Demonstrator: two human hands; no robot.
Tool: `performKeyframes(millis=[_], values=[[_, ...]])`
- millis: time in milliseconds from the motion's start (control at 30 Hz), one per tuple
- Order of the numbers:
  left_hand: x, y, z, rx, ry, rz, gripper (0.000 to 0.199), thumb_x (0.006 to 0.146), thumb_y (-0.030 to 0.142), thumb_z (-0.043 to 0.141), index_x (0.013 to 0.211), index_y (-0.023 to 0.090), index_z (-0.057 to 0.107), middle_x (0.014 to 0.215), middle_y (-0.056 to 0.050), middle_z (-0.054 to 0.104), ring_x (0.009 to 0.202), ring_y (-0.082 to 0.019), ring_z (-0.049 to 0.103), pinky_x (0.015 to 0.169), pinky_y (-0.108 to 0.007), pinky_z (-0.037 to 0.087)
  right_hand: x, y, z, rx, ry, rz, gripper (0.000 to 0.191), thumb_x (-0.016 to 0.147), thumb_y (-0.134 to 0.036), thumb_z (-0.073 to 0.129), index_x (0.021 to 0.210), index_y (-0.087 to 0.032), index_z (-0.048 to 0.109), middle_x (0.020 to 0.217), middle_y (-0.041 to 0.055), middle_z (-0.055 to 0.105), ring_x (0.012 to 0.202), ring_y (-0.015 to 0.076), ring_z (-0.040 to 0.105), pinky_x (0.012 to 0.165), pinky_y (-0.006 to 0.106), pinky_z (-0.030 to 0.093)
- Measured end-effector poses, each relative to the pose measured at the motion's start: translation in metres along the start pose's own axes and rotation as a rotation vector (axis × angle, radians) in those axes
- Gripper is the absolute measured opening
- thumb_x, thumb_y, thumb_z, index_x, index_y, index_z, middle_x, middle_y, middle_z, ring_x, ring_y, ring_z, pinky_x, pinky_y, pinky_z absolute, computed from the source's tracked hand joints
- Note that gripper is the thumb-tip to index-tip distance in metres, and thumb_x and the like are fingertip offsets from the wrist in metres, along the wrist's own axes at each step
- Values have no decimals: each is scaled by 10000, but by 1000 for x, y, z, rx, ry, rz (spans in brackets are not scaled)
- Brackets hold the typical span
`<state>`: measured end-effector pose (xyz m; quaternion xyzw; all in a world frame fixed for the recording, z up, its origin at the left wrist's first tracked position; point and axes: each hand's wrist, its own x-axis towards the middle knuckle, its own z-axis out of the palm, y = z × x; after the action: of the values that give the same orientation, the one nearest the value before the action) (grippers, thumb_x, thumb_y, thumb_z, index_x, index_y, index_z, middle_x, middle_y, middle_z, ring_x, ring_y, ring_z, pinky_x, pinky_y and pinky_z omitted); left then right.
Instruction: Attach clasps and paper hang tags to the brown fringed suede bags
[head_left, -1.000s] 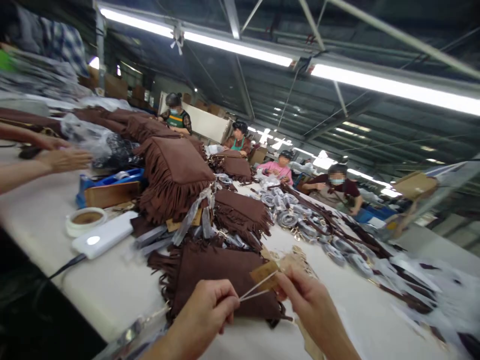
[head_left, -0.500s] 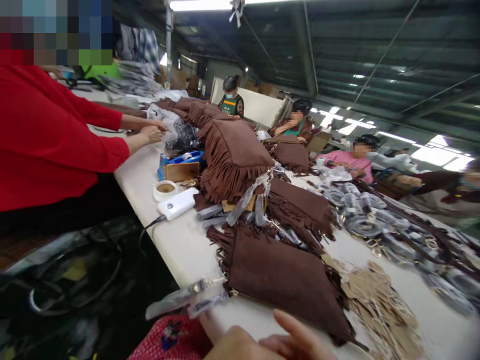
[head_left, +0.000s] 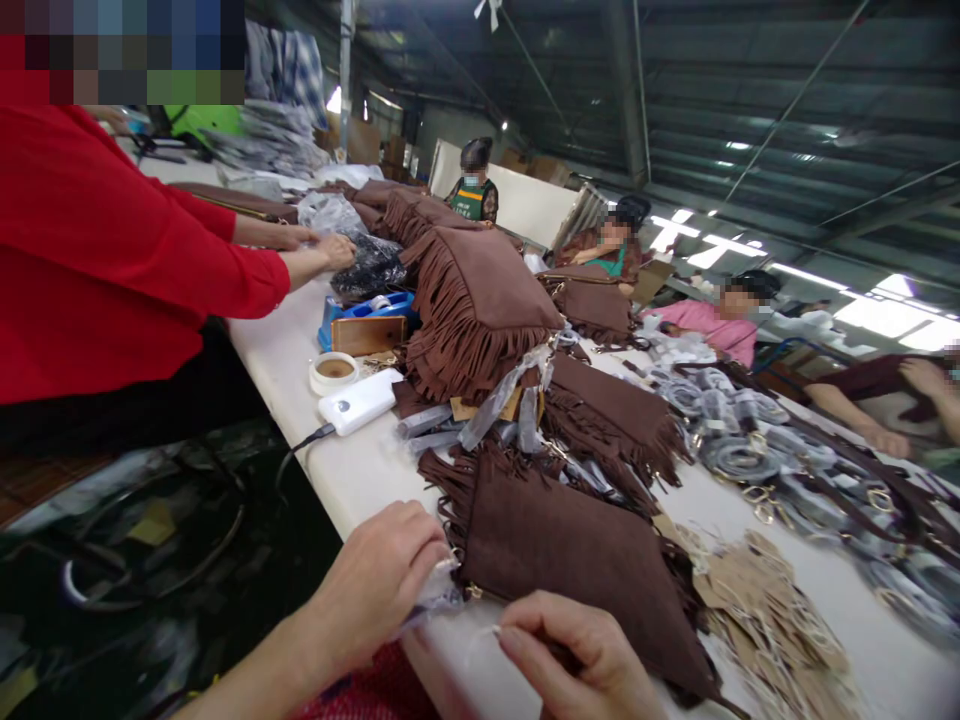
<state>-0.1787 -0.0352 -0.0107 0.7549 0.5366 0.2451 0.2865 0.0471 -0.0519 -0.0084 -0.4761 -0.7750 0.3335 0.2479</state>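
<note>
A dark brown fringed bag (head_left: 570, 560) lies flat on the white table (head_left: 352, 480) in front of me. At the bag's near left corner, my left hand (head_left: 386, 575) is closed around the plastic-wrapped strap end (head_left: 439, 590) beside the metal clasp. My right hand (head_left: 574, 645) pinches a thin white string (head_left: 487, 635) at the bag's near edge; what hangs from the string is blurred. Right of the bag is a pile of tan paper tags (head_left: 772, 610) with strings.
Stacked fringed bags (head_left: 487, 290) stand beyond, with a tape roll (head_left: 333, 371), white device (head_left: 360, 402) and blue tape dispenser (head_left: 367, 315) to their left. Wrapped straps (head_left: 742, 450) cover the right side. A person in red (head_left: 127, 270) works at left; others sit across.
Both my hands have come up into view over the bag's near edge; the left has closed on the strap end and the right now pinches a string. The red-sleeved person's hands have shifted right.
</note>
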Motion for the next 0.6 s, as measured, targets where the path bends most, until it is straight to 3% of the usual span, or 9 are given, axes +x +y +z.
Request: performKeyframes(millis=[100, 233, 600], values=[[13, -1, 8, 154, -46, 33, 296, 967, 248, 411, 807, 181, 650, 865, -58, 630, 880, -210, 542, 824, -341, 430, 20, -5, 2, -77, 52, -84, 275, 925, -337, 545, 728, -220, 697, 648, -15, 690, 580, 134, 629, 579, 191, 457], [15, 3, 16, 208, -83, -14, 139, 893, 235, 530, 808, 180, 624, 935, -68, 613, 909, -231, 522, 844, -381, 444, 35, -3, 6, -116, 78, -164, 190, 936, -255, 517, 870, -237, 694, 768, -10, 737, 658, 136, 682, 647, 184, 485], [11, 7, 13, 177, -194, -140, 227, 831, 103, 375, 827, 185, 587, 863, -69, 657, 829, -228, 614, 775, -358, 478, 43, 11, 19, -215, 219, -233, 249, 923, -221, 492, 711, -214, 621, 618, -10, 632, 549, 125, 607, 532, 212, 418]])
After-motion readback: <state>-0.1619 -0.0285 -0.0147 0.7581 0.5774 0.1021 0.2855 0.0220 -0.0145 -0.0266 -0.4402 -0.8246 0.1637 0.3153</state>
